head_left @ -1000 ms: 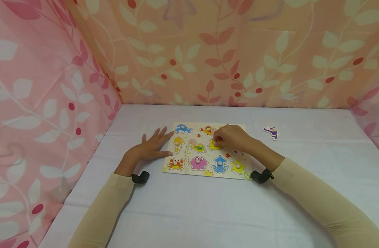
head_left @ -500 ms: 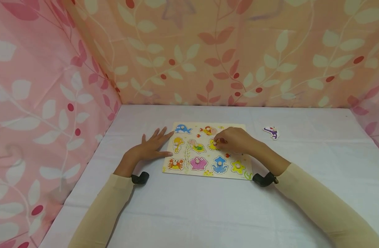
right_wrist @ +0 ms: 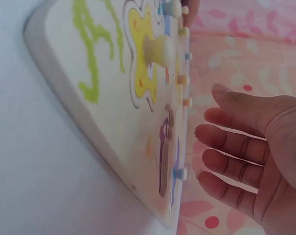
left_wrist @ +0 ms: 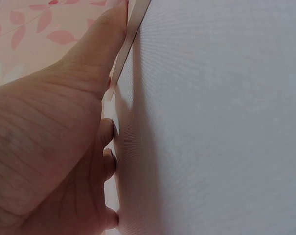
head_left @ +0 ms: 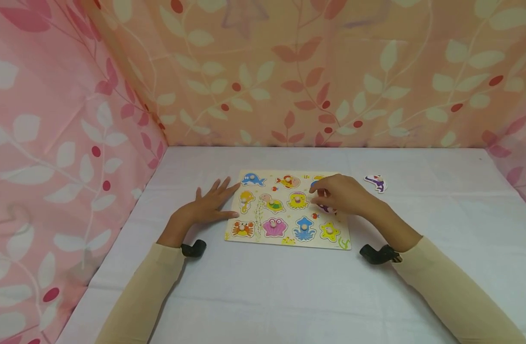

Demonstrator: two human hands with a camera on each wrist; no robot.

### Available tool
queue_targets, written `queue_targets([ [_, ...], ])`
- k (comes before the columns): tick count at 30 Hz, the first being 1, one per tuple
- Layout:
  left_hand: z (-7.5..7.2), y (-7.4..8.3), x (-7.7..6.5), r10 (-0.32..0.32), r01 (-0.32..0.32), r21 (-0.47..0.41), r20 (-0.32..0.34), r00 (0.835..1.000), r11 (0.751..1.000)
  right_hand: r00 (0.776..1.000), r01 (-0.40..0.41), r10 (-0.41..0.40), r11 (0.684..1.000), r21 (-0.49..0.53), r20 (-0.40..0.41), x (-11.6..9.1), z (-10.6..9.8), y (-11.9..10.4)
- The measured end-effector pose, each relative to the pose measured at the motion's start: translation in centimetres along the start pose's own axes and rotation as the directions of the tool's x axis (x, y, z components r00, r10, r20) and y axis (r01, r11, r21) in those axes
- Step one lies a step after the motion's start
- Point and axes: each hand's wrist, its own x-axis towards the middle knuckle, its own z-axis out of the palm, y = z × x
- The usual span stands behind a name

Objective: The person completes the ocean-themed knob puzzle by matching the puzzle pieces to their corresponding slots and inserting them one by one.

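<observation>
A wooden knob puzzle board (head_left: 269, 173) with sea-animal pieces lies flat on the white cloth. My left hand (head_left: 209, 204) is spread at its left edge, with the thumb and forefinger at the border. Over the board's right side hovers my right hand (head_left: 342, 193), fingers loosely bent and nothing between them. Just left of its fingertips sits the yellow octopus piece (head_left: 298, 200) in its slot. A hollow with a purple print (right_wrist: 165, 152) shows in the right wrist view, near the starfish piece (right_wrist: 143, 58). The right hand partly hides the board's right column.
A loose purple-and-white puzzle piece (head_left: 376, 183) lies on the cloth to the right, behind my right hand. Patterned curtains (head_left: 263, 86) close off the back and sides of the table (head_left: 263, 296). A black camera mount sits at each wrist.
My right hand has let go of the octopus piece's knob and drawn back to the right, its fingers loosening. The octopus piece stays in the board. My left hand keeps its place.
</observation>
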Motion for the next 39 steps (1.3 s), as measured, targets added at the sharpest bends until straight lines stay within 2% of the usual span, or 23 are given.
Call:
queue_targets([
  [14, 0.1, -0.1, 0.0, 0.006, -0.006, -0.009, -0.014, 1.000, 1.000, 0.994, -0.076, 0.076, 0.997, 0.013, -0.077, -2.7, -2.2, 3.3],
  [20, 0.0, 0.0, -0.1, 0.006, -0.006, -0.006, -0.018, 1.000, 1.000, 0.989, -0.077, 0.077, 0.997, 0.003, -0.128, -3.7, -3.2, 5.0],
  [39, 0.3, -0.6, 0.3, 0.025, -0.025, 0.005, -0.023, 0.999, 1.000, 0.962, -0.168, 0.172, 0.985, 0.037, -0.212, -5.5, -4.8, 9.2],
])
